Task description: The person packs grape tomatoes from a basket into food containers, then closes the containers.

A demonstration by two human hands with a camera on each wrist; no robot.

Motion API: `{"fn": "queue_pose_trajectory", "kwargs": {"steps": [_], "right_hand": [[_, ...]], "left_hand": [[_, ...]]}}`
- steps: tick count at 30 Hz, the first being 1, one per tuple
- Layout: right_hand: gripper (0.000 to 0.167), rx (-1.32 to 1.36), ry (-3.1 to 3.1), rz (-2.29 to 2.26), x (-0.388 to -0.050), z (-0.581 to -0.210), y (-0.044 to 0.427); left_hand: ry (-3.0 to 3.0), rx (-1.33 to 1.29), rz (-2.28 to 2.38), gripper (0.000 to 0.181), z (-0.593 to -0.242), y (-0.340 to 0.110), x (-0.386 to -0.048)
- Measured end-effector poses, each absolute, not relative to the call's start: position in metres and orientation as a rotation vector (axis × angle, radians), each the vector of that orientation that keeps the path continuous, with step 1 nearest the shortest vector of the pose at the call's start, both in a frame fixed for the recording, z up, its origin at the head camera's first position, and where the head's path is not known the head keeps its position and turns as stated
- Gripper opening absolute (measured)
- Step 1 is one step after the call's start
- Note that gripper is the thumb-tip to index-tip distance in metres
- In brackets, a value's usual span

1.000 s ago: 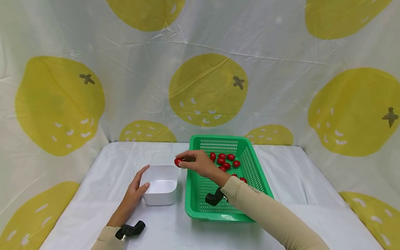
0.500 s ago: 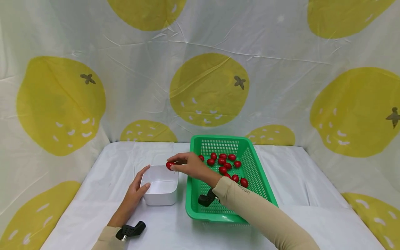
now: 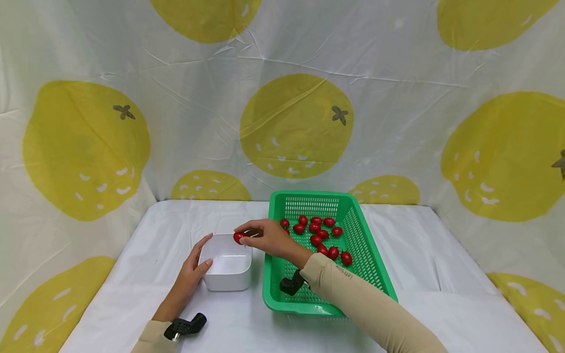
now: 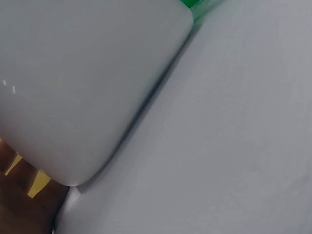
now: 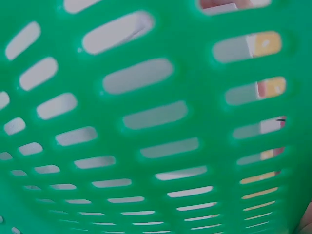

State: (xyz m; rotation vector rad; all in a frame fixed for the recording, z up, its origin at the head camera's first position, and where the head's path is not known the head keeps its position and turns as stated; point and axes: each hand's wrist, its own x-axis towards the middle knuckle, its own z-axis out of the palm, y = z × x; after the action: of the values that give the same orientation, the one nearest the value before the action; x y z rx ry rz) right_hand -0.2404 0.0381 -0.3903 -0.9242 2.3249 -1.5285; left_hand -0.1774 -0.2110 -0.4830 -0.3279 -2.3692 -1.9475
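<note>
My right hand (image 3: pixel 271 238) pinches a red cherry tomato (image 3: pixel 239 238) between thumb and fingertips, over the right far corner of a white square container (image 3: pixel 227 282). My left hand (image 3: pixel 191 269) holds the container by its left side, thumb at the rim and fingers along the outer wall. In the left wrist view, the container's wall (image 4: pixel 92 83) fills the upper left, with part of the left hand (image 4: pixel 24 200) beside it. Several more cherry tomatoes (image 3: pixel 315 240) lie in a green slotted basket (image 3: pixel 275 306) under my right forearm. The container's visible inner floor is bare.
The basket's slotted wall (image 5: pixel 195 122) fills the right wrist view and hides most of that hand. A white cloth (image 3: pixel 212 328) covers the table. A white curtain with lemon prints (image 3: pixel 185 108) stands behind and at both sides.
My right hand has moved left with the cherry tomato, from the gap beside the basket to over the container, then dipped slightly. My left hand stays on the container.
</note>
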Motion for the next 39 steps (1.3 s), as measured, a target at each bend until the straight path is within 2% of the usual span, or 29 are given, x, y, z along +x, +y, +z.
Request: {"fn": "queue_pose_trajectory", "kwargs": {"steps": [39], "right_hand": [[0.028, -0.986, 2.365, -1.497, -0.2417, -0.3915, 0.0401]], "left_hand": [[-2.409, -0.304, -1.887, 0.058, -0.4845, -0.2109, -0.1783]]}}
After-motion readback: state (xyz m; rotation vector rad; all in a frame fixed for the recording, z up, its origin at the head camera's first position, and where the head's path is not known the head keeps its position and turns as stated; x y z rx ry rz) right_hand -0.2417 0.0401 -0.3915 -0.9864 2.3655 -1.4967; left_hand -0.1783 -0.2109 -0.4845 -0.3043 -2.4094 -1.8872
